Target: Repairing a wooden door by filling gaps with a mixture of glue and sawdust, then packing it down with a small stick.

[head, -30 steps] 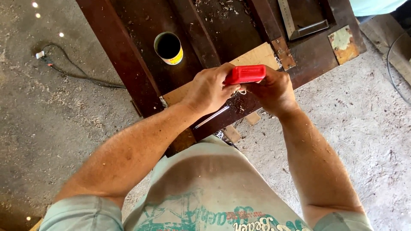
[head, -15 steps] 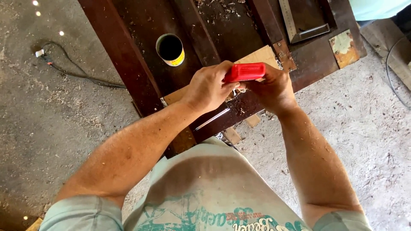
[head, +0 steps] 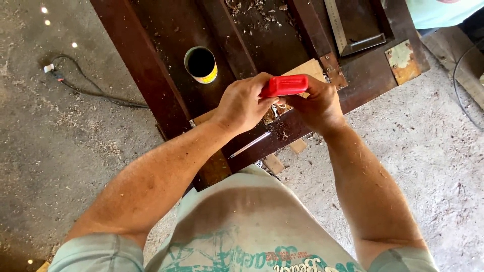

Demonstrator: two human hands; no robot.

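Red plastic tool handle [head: 285,85] lay crosswise between my hands above the dark wooden workbench [head: 166,75], long axis running left to right. My left hand [head: 243,103] gripped its left end; my right hand [head: 316,105] closed fingers over its right end, both equally near.
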